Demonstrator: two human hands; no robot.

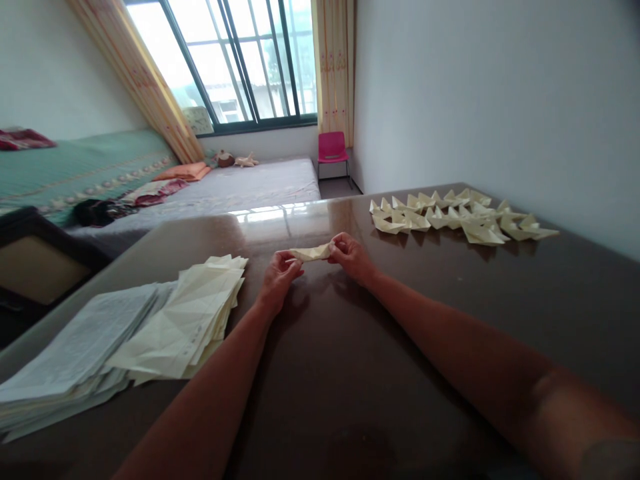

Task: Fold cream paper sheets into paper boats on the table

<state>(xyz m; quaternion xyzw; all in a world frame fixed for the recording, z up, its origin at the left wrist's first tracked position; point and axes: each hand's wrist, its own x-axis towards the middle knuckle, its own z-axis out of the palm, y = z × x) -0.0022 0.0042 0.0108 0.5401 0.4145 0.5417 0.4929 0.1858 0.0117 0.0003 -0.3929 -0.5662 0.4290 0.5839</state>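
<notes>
A small piece of folded cream paper (313, 253) is stretched between my two hands, just over the middle of the brown table. My left hand (280, 277) pinches its left end between thumb and fingers. At the other end, my right hand (353, 259) grips the paper the same way. To the left lies a loose pile of creased cream sheets (185, 313), close to my left forearm. Several folded paper boats (440, 212) stand in rows at the table's far right.
A stack of printed papers (80, 340) lies on the left part of the glossy brown table (340, 400). Beyond the table are a bed (270, 183), a pink chair (333, 148) and a window. A dark chair (30, 267) stands at the left edge; a white wall runs along the right.
</notes>
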